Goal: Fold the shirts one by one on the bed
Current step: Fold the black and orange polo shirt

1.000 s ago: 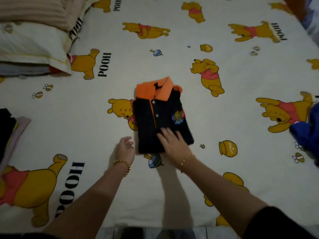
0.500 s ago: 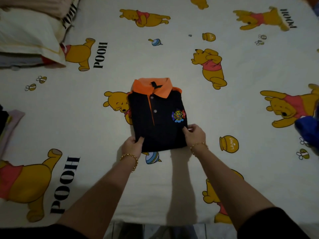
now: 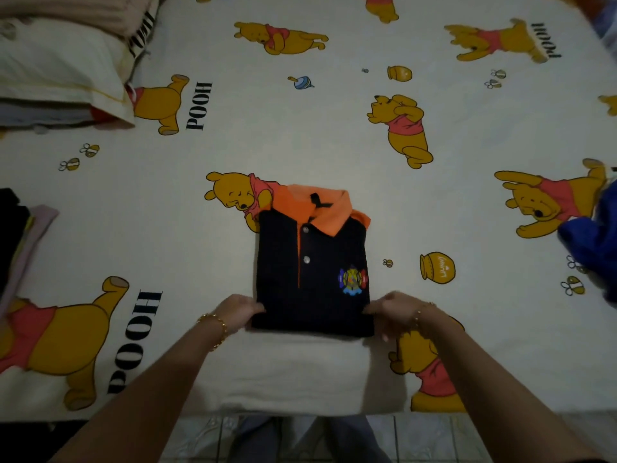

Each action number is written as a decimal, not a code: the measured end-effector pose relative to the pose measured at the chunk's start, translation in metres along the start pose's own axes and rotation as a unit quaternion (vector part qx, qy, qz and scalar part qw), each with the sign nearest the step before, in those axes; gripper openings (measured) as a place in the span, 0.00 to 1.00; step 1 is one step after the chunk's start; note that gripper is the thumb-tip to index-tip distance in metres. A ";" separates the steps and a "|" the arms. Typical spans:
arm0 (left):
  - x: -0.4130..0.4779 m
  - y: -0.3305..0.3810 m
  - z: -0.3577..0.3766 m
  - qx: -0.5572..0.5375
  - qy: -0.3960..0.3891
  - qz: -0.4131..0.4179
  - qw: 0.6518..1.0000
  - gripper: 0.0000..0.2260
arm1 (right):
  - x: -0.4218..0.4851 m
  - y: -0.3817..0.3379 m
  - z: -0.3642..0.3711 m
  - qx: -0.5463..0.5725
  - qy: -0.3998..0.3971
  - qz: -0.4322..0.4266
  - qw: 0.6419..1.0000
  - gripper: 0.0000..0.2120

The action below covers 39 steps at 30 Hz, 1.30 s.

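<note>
A folded black polo shirt [image 3: 314, 272] with an orange collar and a coloured chest badge lies in the middle of the bed [image 3: 334, 135], collar away from me. My left hand [image 3: 238, 312] grips its near left corner, fingers tucked under the edge. At the near right corner my right hand [image 3: 392, 312] holds the shirt the same way. The near edge looks slightly raised off the sheet.
Stacked pillows [image 3: 56, 68] fill the far left corner. A pile of dark and pale clothes [image 3: 16, 242] sits at the left edge, and a blue garment [image 3: 591, 242] at the right edge. The bed's front edge and floor tiles [image 3: 207, 439] lie just below my arms.
One second ago my right hand lay flat on the shirt and the left was beside it. Both hands then took the near corners, and the shirt has come closer to me.
</note>
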<state>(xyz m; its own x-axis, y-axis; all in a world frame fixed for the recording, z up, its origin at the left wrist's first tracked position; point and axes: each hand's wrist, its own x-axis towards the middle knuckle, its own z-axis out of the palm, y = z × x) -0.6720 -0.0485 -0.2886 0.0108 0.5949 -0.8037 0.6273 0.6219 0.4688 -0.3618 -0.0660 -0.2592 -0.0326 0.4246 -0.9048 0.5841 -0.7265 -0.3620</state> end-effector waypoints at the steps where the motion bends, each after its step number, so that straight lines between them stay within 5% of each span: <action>1: -0.004 -0.004 -0.001 0.006 -0.023 -0.019 1.000 0.13 | -0.004 0.005 0.003 -0.012 -0.027 0.017 0.999 0.20; 4: -0.011 -0.010 -0.003 -0.008 -0.035 -0.030 0.999 0.15 | 0.000 0.007 0.011 0.015 0.045 -0.006 0.999 0.25; 11: 0.015 0.032 -0.008 -0.034 0.183 0.060 0.981 0.14 | 0.033 -0.040 -0.003 0.044 0.258 -0.076 0.962 0.19; 17: 0.039 0.080 -0.012 -0.113 0.228 0.058 0.965 0.16 | 0.056 -0.068 -0.017 0.132 0.381 -0.083 0.911 0.19; 22: 0.061 0.097 -0.017 -0.113 0.235 0.042 0.964 0.14 | 0.076 -0.080 -0.026 0.120 0.403 -0.075 0.904 0.12; 27: 0.068 0.100 -0.010 -0.127 0.339 0.062 0.930 0.10 | 0.083 -0.088 -0.032 0.156 0.454 -0.141 0.866 0.07; 32: 0.085 0.097 -0.011 -0.120 0.325 0.054 0.937 0.13 | 0.097 -0.091 -0.038 0.132 0.445 -0.155 0.872 0.06; 36: 0.091 0.114 -0.023 0.044 0.405 0.169 0.897 0.13 | 0.100 -0.109 -0.039 0.021 0.469 -0.216 0.856 0.09; 39: 0.094 0.138 -0.027 0.177 0.370 0.265 0.873 0.10 | 0.101 -0.125 -0.040 -0.041 0.463 -0.195 0.864 0.14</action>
<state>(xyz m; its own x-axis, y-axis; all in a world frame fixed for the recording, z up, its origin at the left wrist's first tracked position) -0.6061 0.1067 -0.2893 -0.0513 0.9986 0.0100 0.8901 0.0412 0.4539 -0.4056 0.0893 -0.2967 0.3998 0.9065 -0.1360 0.7324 -0.4051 -0.5472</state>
